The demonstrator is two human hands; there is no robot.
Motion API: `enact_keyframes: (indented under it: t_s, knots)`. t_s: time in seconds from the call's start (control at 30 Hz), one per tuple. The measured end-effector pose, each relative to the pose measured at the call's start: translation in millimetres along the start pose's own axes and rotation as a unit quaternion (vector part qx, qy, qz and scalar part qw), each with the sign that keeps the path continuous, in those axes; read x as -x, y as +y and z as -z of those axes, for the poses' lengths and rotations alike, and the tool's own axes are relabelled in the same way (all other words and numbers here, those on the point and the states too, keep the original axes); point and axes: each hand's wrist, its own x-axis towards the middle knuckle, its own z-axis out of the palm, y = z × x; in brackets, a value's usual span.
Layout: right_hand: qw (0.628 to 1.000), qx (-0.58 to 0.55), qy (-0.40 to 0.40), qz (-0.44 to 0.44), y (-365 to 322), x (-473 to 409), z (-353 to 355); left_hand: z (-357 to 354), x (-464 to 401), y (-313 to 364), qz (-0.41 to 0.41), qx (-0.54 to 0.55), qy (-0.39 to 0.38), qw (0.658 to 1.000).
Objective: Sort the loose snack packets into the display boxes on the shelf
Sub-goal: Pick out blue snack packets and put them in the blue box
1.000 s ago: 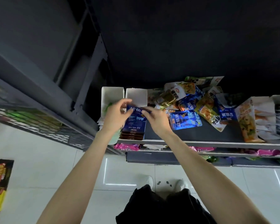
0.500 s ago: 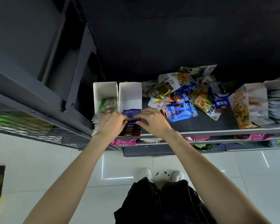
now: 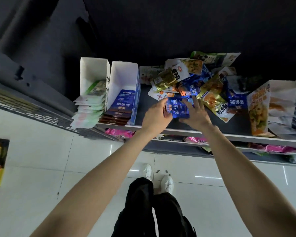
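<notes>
Both hands over the shelf, at the near edge of the loose pile; left hand curled onto the left side of a blue packet, thumb on its face; right hand with fingers spread and fairly straight against the packet's right side, slightly blurred, so cannot tell whether pressing or merely touching; packet raised just off the dark shelf surface, tilted, white lettering facing up. Further left, two white display boxes side by side: blue box holding a fanned stack of matching blue packets; left box holding pale green packets spilling over the shelf lip. At the far right, an orange display box standing on the shelf, beside further stacked packets. Pink packets on the lower shelf; white tiled floor below.
</notes>
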Motion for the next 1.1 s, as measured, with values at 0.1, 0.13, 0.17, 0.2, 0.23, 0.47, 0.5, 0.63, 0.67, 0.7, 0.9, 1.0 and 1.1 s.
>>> enact_keyframes:
  t_s: [0.1, 0.13, 0.17, 0.2, 0.23, 0.47, 0.5, 0.63, 0.67, 0.7, 0.9, 1.0, 1.1]
  knots:
    - [0.999, 0.036, 0.026, 0.015, 8, 9, -12, -38, -31, -11, 0.124, 0.017, 0.0, 0.992]
    - [0.998, 0.038, 0.043, 0.019, 10, 11, -15, -45, -37, -14, 0.148, 0.016, 0.008, 0.989]
    - [0.997, 0.043, 0.056, 0.027, 10, 13, -18, -50, -41, -17, 0.166, 0.022, 0.016, 0.986]
    - [0.996, 0.052, 0.065, 0.035, 10, 15, -19, -53, -42, -18, 0.183, 0.043, 0.021, 0.982]
    - [0.995, 0.058, 0.072, 0.043, 10, 17, -20, -54, -42, -17, 0.201, 0.08, 0.026, 0.976]
    - [0.952, -0.07, 0.26, 0.146, 9, 50, -5, -15, -12, 20, 0.157, 0.334, 0.049, 0.928]
    - [0.927, -0.127, 0.316, 0.156, 6, 59, 2, -6, -4, 28, 0.149, 0.383, 0.041, 0.911]
    - [0.899, -0.316, 0.294, 0.081, -12, 93, 41, 34, 31, 44, 0.054, 0.266, 0.044, 0.961]
    - [0.892, -0.381, 0.234, 0.063, -17, 102, 50, 44, 39, 44, 0.028, 0.214, 0.053, 0.975]
    - [0.876, -0.45, 0.168, 0.052, -23, 110, 58, 52, 44, 42, 0.013, 0.194, 0.056, 0.979]
    - [0.829, -0.554, 0.02, 0.073, -57, 140, 81, 86, 67, 39, 0.027, 0.279, 0.034, 0.959]
    - [0.845, -0.528, 0.001, 0.089, -77, 142, 89, 104, 68, 35, -0.002, 0.241, 0.047, 0.969]
    - [0.879, -0.44, 0.15, 0.105, -98, 140, 97, 122, 65, 23, -0.017, 0.219, 0.086, 0.972]
